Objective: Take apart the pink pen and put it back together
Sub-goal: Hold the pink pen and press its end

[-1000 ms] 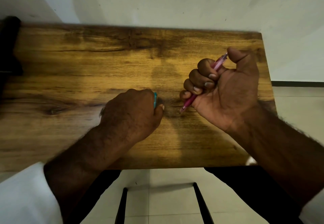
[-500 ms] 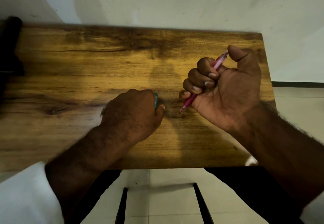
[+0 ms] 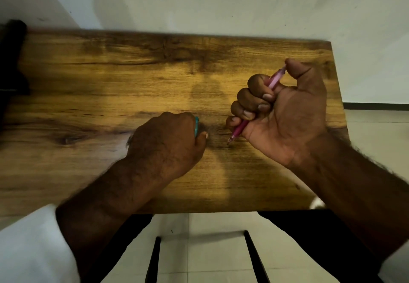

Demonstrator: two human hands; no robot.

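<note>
The pink pen (image 3: pixel 275 79) runs diagonally through my right hand (image 3: pixel 285 114), which is fisted around it above the right part of the wooden table (image 3: pixel 110 78). Its tip (image 3: pixel 230 139) points down-left near the table surface, and my thumb presses on its upper end. My left hand (image 3: pixel 168 145) rests knuckles-up on the table just left of the pen tip, closed around a teal object (image 3: pixel 196 125) of which only a thin edge shows. Most of that object is hidden by my fingers.
A dark object (image 3: pixel 11 61) stands at the table's far left edge. A white wall lies behind the table. Below the near edge are a tiled floor and black metal legs (image 3: pixel 152 258).
Almost nothing differs: my right hand with the pink pen has shifted very slightly, and my left hand stays put.
</note>
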